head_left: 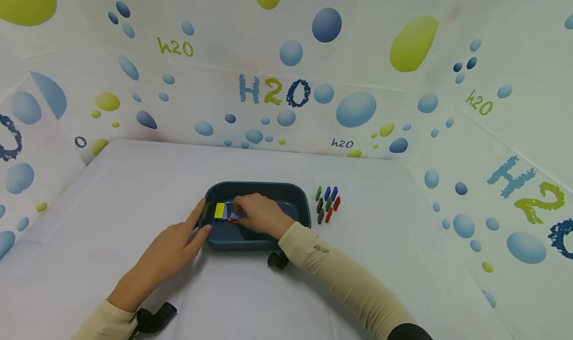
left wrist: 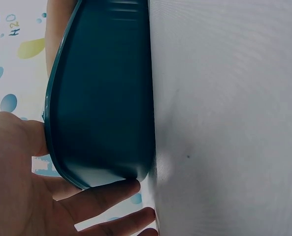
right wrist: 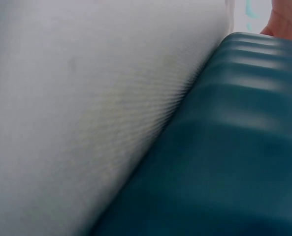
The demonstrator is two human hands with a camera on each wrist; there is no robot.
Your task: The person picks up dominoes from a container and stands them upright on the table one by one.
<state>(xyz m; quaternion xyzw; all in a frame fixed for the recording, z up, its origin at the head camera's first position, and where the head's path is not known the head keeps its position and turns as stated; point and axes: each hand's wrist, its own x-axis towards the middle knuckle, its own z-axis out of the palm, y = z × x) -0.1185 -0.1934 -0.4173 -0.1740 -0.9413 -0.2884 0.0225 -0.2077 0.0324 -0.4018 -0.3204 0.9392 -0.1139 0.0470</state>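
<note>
A dark blue-green tray (head_left: 255, 245) lies on the white cloth. At its left end my left hand (head_left: 172, 248) rests with fingers spread, thumb and fingers touching the rim and the outer wall. The left wrist view shows that hand (left wrist: 42, 191) against the tray's wall (left wrist: 104, 98). My right hand (head_left: 259, 214) reaches inside the tray, fingers curled down on a small blue block (head_left: 235, 215). An orange-red block (head_left: 233, 220) shows just under it. Left of these stand a light blue block (head_left: 226, 211) and a yellow block (head_left: 219, 210). The right fingertips are partly hidden.
Several small green, blue, red and dark blocks (head_left: 329, 204) stand in rows right of the tray. Black wrist devices, such as the left one (head_left: 154, 318), sit at both wrists. A printed cloth wall (head_left: 215, 101) surrounds the table at the back and sides.
</note>
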